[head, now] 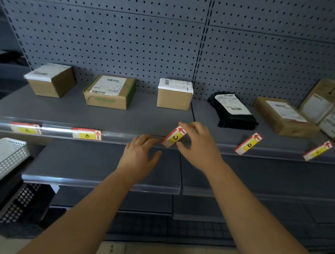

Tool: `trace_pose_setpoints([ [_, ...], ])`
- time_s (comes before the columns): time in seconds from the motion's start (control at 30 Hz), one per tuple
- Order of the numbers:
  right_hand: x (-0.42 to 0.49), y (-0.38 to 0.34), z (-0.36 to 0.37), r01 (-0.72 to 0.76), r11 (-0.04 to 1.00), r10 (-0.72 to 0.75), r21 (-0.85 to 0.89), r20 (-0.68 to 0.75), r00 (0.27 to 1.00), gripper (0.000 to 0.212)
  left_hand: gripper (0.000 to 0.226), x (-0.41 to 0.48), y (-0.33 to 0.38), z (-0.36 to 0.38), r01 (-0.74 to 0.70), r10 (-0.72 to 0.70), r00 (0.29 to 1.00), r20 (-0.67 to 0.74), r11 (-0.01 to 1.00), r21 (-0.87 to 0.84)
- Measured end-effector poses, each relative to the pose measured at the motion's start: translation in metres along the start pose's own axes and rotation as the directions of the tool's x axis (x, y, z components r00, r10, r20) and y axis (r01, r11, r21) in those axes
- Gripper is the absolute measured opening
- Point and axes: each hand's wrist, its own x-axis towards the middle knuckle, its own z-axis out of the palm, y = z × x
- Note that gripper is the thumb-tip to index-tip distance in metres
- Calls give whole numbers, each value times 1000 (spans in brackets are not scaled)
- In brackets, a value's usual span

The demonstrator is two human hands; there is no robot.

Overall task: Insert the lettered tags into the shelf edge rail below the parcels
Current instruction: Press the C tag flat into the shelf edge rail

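Grey perforated pegboard (128, 46) is backing the grey metal shelf (85, 112) in front of me, and parcels are sitting along it: brown cardboard boxes, among them a small square box (174, 95) straight ahead, and a black plastic mailer bag (232, 111) to its right. A clear plastic edge rail (56, 129) is running along the shelf's front. It is holding two white-and-yellow paper tags with red arrows: a far-left tag (26, 128) whose letter is too blurred to read, and the B tag (86, 134).

The person's right hand (198, 146) is pinching the C tag (174, 137) between thumb and fingers. The tag is tilting, with its lower end at the rail below the small square box. The left hand (140, 154) is resting relaxed fingers on the rail just left of that tag, gripping nothing. The D tag (249, 144) and a blurred last tag (318, 150) are lying askew on the shelf lip, not yet seated.

These tags look like thin, light card, which would bow easily and crease if squeezed. I would be holding one by its short ends, bending it slightly so both long edges slip under the rail's lips, then letting it spring flat.

A white mesh basket (2, 158) is standing at the left.
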Motion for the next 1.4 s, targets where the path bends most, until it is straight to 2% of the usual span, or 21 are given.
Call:
trace_pose_setpoints([
  [0.2,4,5,4,10,997,-5,-79,58,998,64,36,12,1,8,-25,27,999,-23,999,45],
  [0.43,-17,20,13,-67,998,67,14,9,998,57,35,18,12,11,-51,53,998,-28,997,58],
  [0.6,-30,23,23,-107,994,105,-24,-55,993,53,36,19,16,12,-58,61,998,-27,995,83],
  [0.8,-39,25,29,-122,992,122,28,-2,992,63,35,17,20,16,-74,79,996,-42,990,117],
  [1.13,-36,29,26,-136,989,134,63,35,990,60,41,16,31,24,-30,35,999,-33,988,152],
  [1.4,-35,31,23,-114,992,111,49,64,992,61,37,19,33,22,-11,13,1000,-9,987,159],
])
